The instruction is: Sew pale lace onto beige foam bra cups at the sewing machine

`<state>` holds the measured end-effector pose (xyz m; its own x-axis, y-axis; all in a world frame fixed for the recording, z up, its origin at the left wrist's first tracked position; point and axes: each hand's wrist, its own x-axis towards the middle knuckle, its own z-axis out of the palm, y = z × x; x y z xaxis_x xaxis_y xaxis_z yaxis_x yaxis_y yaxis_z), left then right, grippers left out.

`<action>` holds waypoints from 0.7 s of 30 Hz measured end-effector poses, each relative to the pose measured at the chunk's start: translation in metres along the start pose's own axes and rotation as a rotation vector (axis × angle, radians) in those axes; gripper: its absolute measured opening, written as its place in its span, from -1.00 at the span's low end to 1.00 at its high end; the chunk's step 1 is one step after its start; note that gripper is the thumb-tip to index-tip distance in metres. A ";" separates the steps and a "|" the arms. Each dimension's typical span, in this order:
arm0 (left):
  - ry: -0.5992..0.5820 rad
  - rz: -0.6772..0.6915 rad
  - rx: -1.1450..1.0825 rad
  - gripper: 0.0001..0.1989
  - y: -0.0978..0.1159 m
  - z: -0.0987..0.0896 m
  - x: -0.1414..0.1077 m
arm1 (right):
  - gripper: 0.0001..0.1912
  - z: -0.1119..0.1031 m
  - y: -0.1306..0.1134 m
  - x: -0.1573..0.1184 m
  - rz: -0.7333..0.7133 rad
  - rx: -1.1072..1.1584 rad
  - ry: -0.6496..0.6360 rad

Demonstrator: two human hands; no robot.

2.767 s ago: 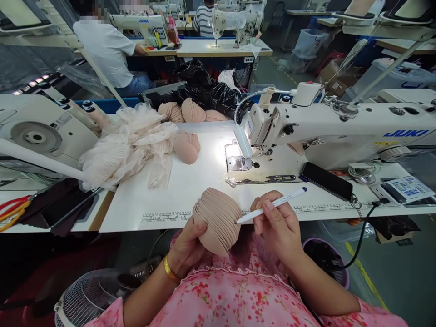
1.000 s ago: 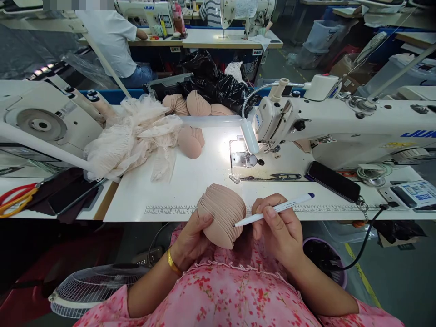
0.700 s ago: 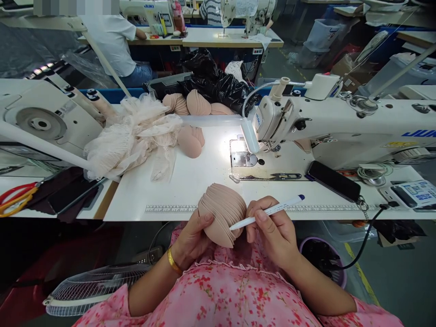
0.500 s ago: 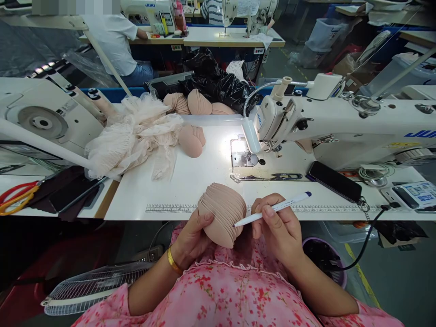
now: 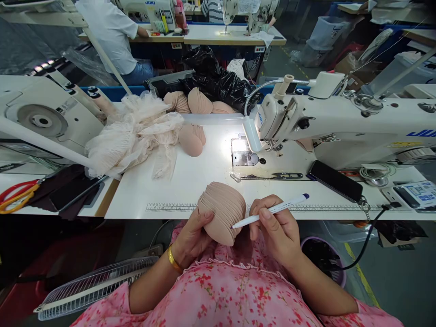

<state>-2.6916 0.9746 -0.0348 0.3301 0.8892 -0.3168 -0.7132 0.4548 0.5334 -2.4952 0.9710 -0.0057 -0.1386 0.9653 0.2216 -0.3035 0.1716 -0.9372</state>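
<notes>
A fanned stack of beige bra cups (image 5: 221,209) rests in my left hand (image 5: 194,236), thumb on top and fingers underneath, at the table's front edge. Between the thumb and fingers of my right hand (image 5: 277,231) is a white marker pen (image 5: 269,211) with a dark blue end. Its tip meets the edges of the stacked cups, on their right side. A smaller pile of beige cups (image 5: 191,141) lies farther back on the white table (image 5: 143,195), beside a heap of cream lace (image 5: 132,131).
A sewing machine (image 5: 340,118) with a lit lamp stands at the right, a black phone (image 5: 335,180) before it. More cups (image 5: 199,101) sit at the back by a black plastic bag (image 5: 218,75). Scissors (image 5: 20,195) lie far left. A person in white (image 5: 109,36) sits beyond.
The pen tip has shifted slightly left along the cup edges, and my right hand has moved a little left with it. My left hand and the stack stay almost in place.
</notes>
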 end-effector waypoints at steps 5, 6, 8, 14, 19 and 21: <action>-0.031 -0.017 0.011 -0.33 0.003 0.008 0.001 | -0.82 0.003 0.001 -0.003 0.037 -0.023 -0.069; -0.044 -0.021 0.009 -0.35 0.004 0.009 0.001 | -0.82 0.004 0.001 -0.003 0.052 -0.010 -0.079; -0.072 -0.024 0.000 -0.40 0.005 0.011 0.001 | -0.82 0.006 0.001 -0.002 0.077 0.032 -0.087; 0.015 -0.017 -0.042 -0.33 0.001 0.005 0.003 | -0.78 0.005 0.002 0.003 0.106 0.111 -0.004; 0.065 -0.039 -0.071 -0.10 0.000 0.003 0.003 | -0.79 -0.002 0.003 0.004 0.085 0.082 0.046; 0.057 -0.052 -0.077 -0.11 0.001 0.003 0.003 | -0.79 -0.005 0.004 0.003 0.083 0.065 0.054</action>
<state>-2.6892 0.9776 -0.0326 0.3333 0.8594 -0.3878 -0.7425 0.4927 0.4537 -2.4927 0.9756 -0.0103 -0.1150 0.9852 0.1272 -0.3537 0.0790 -0.9320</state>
